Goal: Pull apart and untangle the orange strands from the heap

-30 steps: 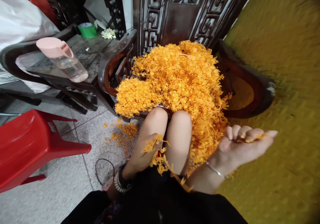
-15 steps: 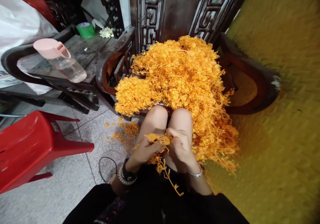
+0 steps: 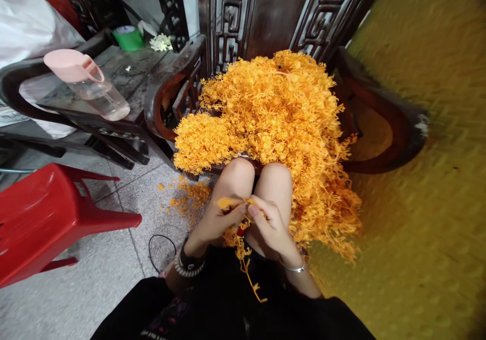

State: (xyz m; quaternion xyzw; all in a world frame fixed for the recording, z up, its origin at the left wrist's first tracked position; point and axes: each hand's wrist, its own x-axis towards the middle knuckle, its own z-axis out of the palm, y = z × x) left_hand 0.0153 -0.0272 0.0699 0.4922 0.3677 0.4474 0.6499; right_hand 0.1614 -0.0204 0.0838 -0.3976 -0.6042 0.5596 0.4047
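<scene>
Near a red plastic stool (image 3: 56,213), the left hand (image 3: 214,223) and right hand (image 3: 271,228) pinch an orange floral strand (image 3: 230,203).

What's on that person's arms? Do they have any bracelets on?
Yes! The left hand has a black wristband and a beaded bracelet at its wrist. The right hand has a thin silver bangle at its wrist. There's a black sleeve too.

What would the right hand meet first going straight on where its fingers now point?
The right hand seems already on the orange strand at its fingertips; next in line look to be the left hand's fingers, though depth is hard to judge.
</scene>
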